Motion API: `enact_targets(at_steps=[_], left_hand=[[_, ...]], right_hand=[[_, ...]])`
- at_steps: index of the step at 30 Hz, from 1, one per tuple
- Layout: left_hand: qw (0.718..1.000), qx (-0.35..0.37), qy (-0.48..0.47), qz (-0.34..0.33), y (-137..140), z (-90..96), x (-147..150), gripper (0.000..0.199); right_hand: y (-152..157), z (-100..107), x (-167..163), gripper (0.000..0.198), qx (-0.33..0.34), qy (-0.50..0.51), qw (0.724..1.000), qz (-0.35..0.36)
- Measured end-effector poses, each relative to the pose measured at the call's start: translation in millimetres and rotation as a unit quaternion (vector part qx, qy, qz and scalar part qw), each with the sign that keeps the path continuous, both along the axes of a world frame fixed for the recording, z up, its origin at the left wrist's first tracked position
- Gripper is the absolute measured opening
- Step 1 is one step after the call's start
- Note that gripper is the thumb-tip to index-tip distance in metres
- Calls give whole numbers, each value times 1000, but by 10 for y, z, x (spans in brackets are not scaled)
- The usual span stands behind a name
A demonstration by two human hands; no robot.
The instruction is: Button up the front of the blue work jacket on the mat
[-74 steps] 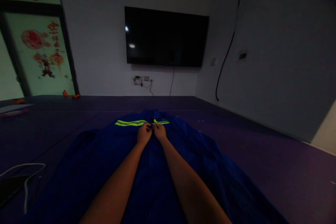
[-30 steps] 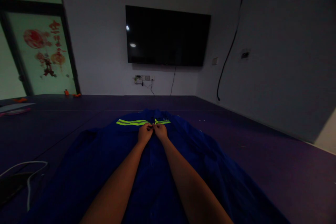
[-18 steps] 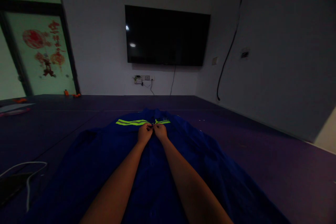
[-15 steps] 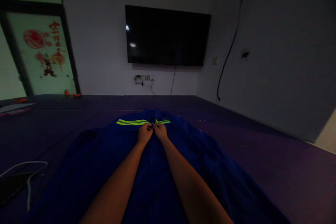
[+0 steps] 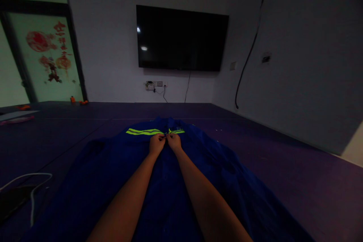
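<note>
A blue work jacket (image 5: 119, 162) lies spread out in front of me, its collar end farthest away. Across its chest runs a yellow-green reflective stripe (image 5: 141, 132), parted at the front opening. My left hand (image 5: 157, 144) pinches the jacket's front edge just below the stripe. Close beside it, almost touching, my right hand (image 5: 174, 142) pinches the other side of the opening. The fingertips meet at the middle of the chest; the small detail between them is too dark to make out.
The jacket rests on a dark purple floor (image 5: 283, 151). At the lower left lie a white cable (image 5: 32, 193) and a dark flat object (image 5: 14, 200). A television (image 5: 181, 39) hangs on the far wall, and a black cable (image 5: 249, 55) runs down the right wall.
Both hands keep their pinch at the jacket's front, with hardly any movement. The whole view has shifted very slightly.
</note>
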State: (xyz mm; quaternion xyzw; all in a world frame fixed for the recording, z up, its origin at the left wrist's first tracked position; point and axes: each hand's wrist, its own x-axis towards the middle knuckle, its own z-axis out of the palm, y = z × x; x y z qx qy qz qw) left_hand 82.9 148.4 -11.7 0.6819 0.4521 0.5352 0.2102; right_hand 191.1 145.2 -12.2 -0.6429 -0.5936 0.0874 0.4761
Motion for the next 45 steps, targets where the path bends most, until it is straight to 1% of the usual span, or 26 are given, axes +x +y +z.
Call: enact_targets(at_steps=[4, 8, 12, 19, 26, 29, 33, 39, 42, 45], left_hand=[[1000, 0, 1, -12, -7, 12, -9, 11], [999, -3, 9, -39, -29, 39, -15, 14], [999, 0, 10, -45, -39, 47, -16, 14], [1000, 2, -1, -17, -19, 18, -5, 11], [1000, 16, 1, -17, -26, 27, -9, 12], [1000, 31, 3, -4, -23, 33, -14, 11], [998, 55, -2, 0, -17, 47, -21, 11], [999, 25, -36, -13, -24, 59, -10, 17], [999, 16, -44, -18, -21, 57, -6, 18], [999, 15, -46, -19, -10, 49, -9, 18]], right_hand=[[9, -10, 4, 29, 2, 2, 1000, -1], [25, -15, 14, 30, 5, 1, 1000, 0], [31, -20, 17, 32, 7, 2, 1000, 5], [26, -36, 6, 30, 10, 15, 1000, 18], [14, -35, 0, 30, 1, 50, 998, 23], [8, -25, -2, 31, -4, 54, 998, 29], [4, -18, -2, 24, -3, 56, 998, 35], [-3, -9, -11, 18, -15, 58, 998, 25], [-14, -1, -22, 16, -11, 62, 998, 30], [-20, -1, -32, 15, -2, 73, 997, 21]])
